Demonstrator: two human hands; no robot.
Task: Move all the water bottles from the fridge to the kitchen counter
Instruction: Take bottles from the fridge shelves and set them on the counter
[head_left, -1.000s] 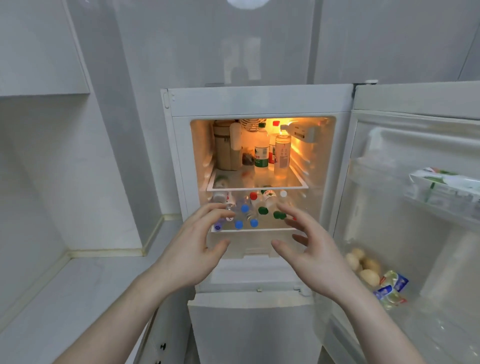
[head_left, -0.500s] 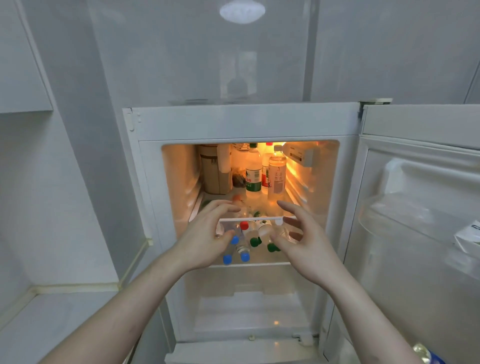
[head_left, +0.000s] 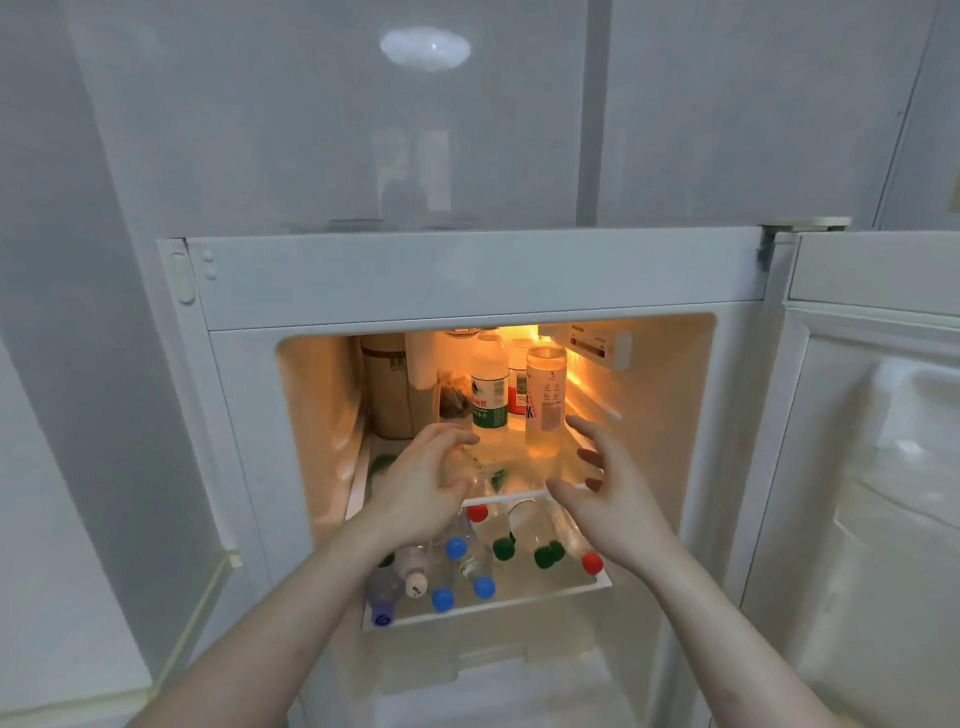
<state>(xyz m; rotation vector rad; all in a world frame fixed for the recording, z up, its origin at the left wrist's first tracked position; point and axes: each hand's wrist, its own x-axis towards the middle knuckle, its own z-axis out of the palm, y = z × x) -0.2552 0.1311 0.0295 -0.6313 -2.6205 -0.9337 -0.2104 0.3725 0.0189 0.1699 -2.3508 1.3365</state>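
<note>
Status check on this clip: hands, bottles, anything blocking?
Left hand and right hand open, empty, at the upper shelf. Bottles on lower shelf lie untouched. Nothing blocking.

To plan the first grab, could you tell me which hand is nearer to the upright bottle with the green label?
Left. The left hand has its fingertips just below and left of the green-label bottle. The right hand is farther right, below the pale-label bottle.

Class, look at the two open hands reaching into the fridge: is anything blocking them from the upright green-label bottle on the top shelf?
Nothing visible: the left hand and right hand flank open space before the green-label bottle.
</note>
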